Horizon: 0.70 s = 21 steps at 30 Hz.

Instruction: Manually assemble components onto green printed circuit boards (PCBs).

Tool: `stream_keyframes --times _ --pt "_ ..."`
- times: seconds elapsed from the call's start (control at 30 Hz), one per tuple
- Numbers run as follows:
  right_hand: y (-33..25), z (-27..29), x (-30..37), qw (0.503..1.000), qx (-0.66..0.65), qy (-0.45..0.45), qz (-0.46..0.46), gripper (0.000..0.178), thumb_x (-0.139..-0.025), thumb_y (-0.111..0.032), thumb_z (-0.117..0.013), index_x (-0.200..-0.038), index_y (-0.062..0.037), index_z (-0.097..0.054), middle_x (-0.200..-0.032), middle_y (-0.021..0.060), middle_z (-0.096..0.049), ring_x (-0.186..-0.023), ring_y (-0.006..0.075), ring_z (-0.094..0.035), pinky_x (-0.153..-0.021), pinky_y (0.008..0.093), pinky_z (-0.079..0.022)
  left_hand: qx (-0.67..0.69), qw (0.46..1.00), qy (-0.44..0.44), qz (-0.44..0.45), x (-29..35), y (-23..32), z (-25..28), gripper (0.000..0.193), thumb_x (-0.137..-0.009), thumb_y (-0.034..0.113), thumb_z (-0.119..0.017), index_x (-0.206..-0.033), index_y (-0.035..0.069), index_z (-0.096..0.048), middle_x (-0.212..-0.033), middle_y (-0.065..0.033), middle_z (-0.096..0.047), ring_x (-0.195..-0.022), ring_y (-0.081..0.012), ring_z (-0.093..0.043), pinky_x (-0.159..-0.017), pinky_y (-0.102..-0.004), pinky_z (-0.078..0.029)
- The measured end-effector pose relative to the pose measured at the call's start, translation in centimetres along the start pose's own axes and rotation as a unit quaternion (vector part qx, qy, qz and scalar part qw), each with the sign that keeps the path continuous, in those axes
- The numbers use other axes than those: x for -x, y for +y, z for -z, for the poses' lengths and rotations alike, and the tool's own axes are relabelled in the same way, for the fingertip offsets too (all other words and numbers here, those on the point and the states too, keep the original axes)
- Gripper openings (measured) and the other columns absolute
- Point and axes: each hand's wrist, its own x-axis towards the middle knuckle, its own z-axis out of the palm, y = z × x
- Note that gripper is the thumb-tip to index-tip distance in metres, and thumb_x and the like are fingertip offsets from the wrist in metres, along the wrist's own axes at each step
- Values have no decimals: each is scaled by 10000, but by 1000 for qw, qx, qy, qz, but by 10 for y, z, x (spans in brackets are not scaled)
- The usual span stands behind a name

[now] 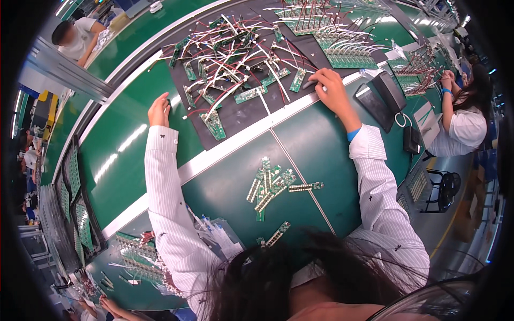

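My left hand [159, 111] hovers over the green belt, left of a black mat [243, 115]. Its fingers are loosely bent and a little apart, with nothing visible in them. Over the mat's near right edge, my right hand [330, 90] is closed, and a small dark piece, too unclear to name, shows at its fingertips. Just left of that hand lies a green circuit board [299, 80]. A tangled heap of circuit boards with red and white wires [230, 53] covers much of the mat. Nearer me, several narrow boards [272, 184] lie in a loose pile on the green table.
Panels of joined boards with wires [348, 56] stand at the far right. A black folder-like case [383, 96] and a small black box [411, 140] lie right of my arm. Bagged parts [219, 235] sit by my left elbow. Co-workers sit right [466, 123] and far left.
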Motion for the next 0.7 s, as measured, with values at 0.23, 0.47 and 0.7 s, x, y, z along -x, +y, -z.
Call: stream_keyframes --times 0.23,0.47,0.7 --pt "0 5 -6 995 -63 59 -54 218 -677 20 -486 -858 -58 -578 -804 62 -531 -786 248 -510 -746 339 -383 -53 994 -16 96 62 39 -1 371 -852 234 -478 -1157 25 -508 -1211 -138 -473 -1094 -243 -465 -940 -353 -366" --pt "-5 1 3 996 55 58 46 196 -661 36 -520 -799 -59 -622 -814 36 -558 -823 204 -528 -796 345 -378 -53 990 -79 109 117 82 18 378 -877 247 -414 -1191 44 -473 -1221 -124 -479 -1079 -239 -478 -917 -362 -370" --pt "-16 0 6 986 161 7 30 208 -638 18 -547 -815 -56 -627 -801 26 -536 -857 184 -529 -835 345 -359 -50 987 -110 110 202 131 39 424 -891 239 -378 -1249 11 -385 -1270 -154 -430 -1160 -269 -429 -960 -368 -351"
